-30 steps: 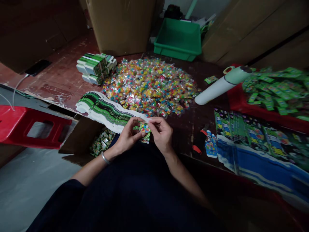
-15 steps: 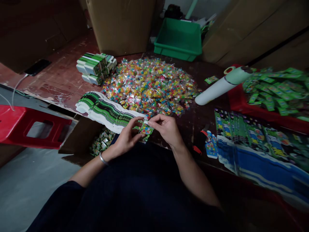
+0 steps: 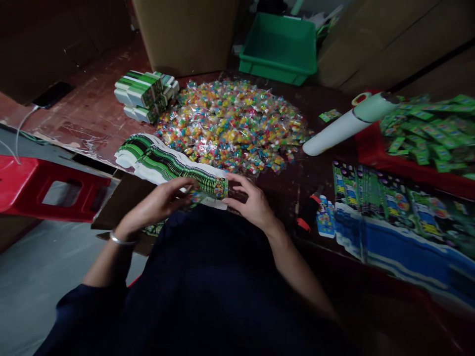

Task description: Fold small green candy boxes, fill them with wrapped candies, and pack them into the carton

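Observation:
A long row of flat green-and-white cartons lies along the front edge of the table. My right hand is at its right end, thumb and fingers apart beside the colourful end carton; whether the tips touch it is hard to tell. My left hand is closed on a small green box, blurred by motion, in front of the row. Beyond the row spreads a big heap of clear candy packets with multicoloured pieces. Under my left hand, an open cardboard box below the table edge is partly hidden.
Bundled carton stacks stand behind the row. A green bin is at the back. On the right are a white roll, a red tray of green packets, a cutter and printed blue sheets. A red stool stands left.
My hands have separated. The left has moved left and down with the small box; the right has opened its pinch and stays near the row's end. The view has shifted slightly.

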The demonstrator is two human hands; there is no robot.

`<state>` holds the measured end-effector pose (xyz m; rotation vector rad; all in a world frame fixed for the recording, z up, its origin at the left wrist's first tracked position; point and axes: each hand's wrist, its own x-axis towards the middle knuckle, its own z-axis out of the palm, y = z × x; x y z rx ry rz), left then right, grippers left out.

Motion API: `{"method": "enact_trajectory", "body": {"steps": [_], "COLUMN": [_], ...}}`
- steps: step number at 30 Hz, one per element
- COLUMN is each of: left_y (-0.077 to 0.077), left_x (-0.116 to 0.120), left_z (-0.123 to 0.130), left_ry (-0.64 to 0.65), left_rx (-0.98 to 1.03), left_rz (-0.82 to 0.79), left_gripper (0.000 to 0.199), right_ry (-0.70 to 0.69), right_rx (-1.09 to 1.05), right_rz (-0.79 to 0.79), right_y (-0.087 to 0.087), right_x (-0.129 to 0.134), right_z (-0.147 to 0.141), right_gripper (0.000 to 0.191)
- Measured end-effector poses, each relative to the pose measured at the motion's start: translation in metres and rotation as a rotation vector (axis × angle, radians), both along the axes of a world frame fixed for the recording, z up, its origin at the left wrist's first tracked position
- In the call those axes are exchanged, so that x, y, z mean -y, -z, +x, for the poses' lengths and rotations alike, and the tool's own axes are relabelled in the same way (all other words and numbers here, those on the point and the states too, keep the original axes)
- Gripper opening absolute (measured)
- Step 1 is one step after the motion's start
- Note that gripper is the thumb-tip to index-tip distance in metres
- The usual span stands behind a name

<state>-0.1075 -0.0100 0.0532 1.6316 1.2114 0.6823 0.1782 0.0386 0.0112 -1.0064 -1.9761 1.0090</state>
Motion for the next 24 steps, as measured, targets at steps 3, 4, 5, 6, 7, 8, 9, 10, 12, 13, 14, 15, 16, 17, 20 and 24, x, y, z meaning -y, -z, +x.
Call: {"method": "enact_trajectory", "body": {"steps": [3, 4, 5, 6, 7, 8, 9, 10, 12, 13, 14, 15, 16, 17, 20, 24], "left_y": [-0.013, -0.014, -0.014, -0.013, -0.011, -0.009, -0.006, -0.003, 0.005, 0.01, 0.016, 0.021, 0.026, 0.031, 0.039, 0.037], "left_x": [0.003, 0.003, 0.003, 0.002, 0.001, 0.0, -0.003, -0.005, -0.01, -0.012, -0.013, -0.015, -0.016, -0.017, -0.02, -0.022], "left_z": [-0.04, -0.046, -0.048, -0.047, -0.043, -0.036, -0.028, -0.019, 0.0, 0.01, 0.02, 0.03, 0.04, 0.049, 0.072, 0.082], "left_ry": [0.085, 0.063, 0.023, -0.023, -0.059, -0.078, -0.085, -0.084, -0.09, -0.105, -0.128, -0.154, -0.177, -0.204, -0.237, -0.199], "left_rx": [-0.336, -0.39, -0.399, -0.366, -0.3, -0.209, -0.101, 0.006, 0.192, 0.279, 0.366, 0.453, 0.542, 0.636, 0.9, 1.087], "left_rz": [0.058, 0.08, 0.093, 0.093, 0.075, 0.041, -0.003, -0.048, -0.133, -0.176, -0.228, -0.286, -0.354, -0.418, -0.571, -0.605], "left_gripper": [0.037, 0.043, 0.049, 0.052, 0.052, 0.049, 0.046, 0.042, 0.039, 0.04, 0.041, 0.043, 0.045, 0.047, 0.05, 0.046], "right_ry": [-0.071, -0.091, -0.099, -0.101, -0.104, -0.114, -0.128, -0.148, -0.169, -0.14, -0.081, 0.0, 0.084, 0.152, 0.167, 0.043], "right_rx": [0.291, 0.355, 0.395, 0.417, 0.423, 0.417, 0.402, 0.381, 0.318, 0.28, 0.239, 0.198, 0.161, 0.129, 0.076, 0.05], "right_rz": [0.125, 0.151, 0.169, 0.183, 0.194, 0.2, 0.201, 0.202, 0.226, 0.263, 0.32, 0.396, 0.481, 0.566, 0.751, 0.749], "right_y": [0.02, 0.025, 0.029, 0.031, 0.032, 0.033, 0.033, 0.033, 0.032, 0.03, 0.027, 0.024, 0.019, 0.014, 0.0, -0.01], "right_x": [0.0, 0.001, 0.002, 0.003, 0.003, 0.002, 0.001, 0.0, -0.001, -0.001, 0.0, 0.003, 0.006, 0.011, 0.027, 0.043], "right_z": [0.002, 0.001, 0.001, 0.0, 0.001, 0.002, 0.003, 0.006, 0.011, 0.014, 0.015, 0.016, 0.016, 0.015, 0.005, -0.008], "right_gripper": [0.063, 0.062, 0.061, 0.058, 0.054, 0.05, 0.045, 0.039, 0.022, 0.014, 0.011, 0.013, 0.016, 0.019, 0.033, 0.04]}}
